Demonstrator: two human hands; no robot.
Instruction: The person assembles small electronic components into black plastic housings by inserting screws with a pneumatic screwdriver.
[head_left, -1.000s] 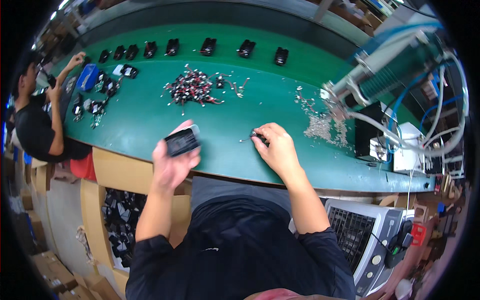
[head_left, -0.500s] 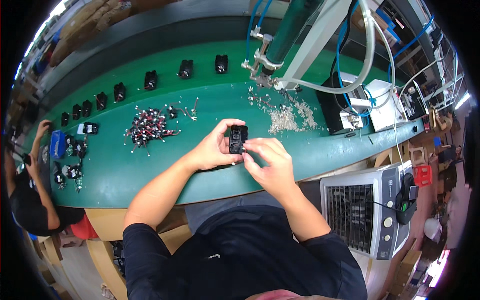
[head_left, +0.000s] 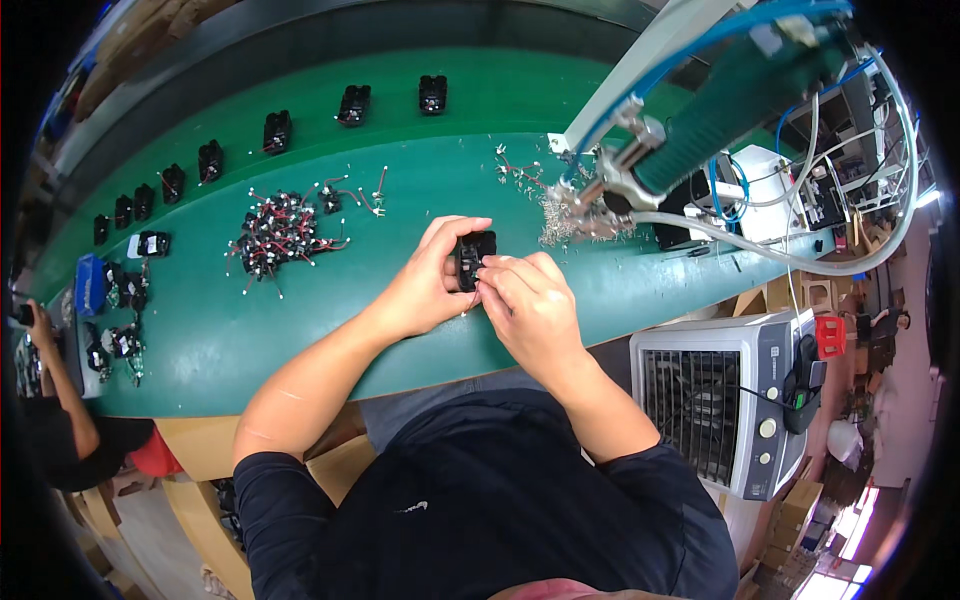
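A small black plastic housing stands above the green bench, its open inner side showing. My left hand is closed round its left side, thumb and fingers along the edge. With fingertips pinched together, my right hand presses at the lower right part of the housing. What those fingers hold is hidden. A thin reddish wire end shows just below the housing, between the hands.
A pile of small black parts with wires lies left. Silvery screws are heaped right, partly behind a green tool with hoses. Black housings line the far side. A blue bin and a co-worker's arm are leftmost.
My right fingers have closed in tighter on the housing's lower part. The whole view has shifted slightly, and the hanging green tool now appears lower and farther right, over the screws.
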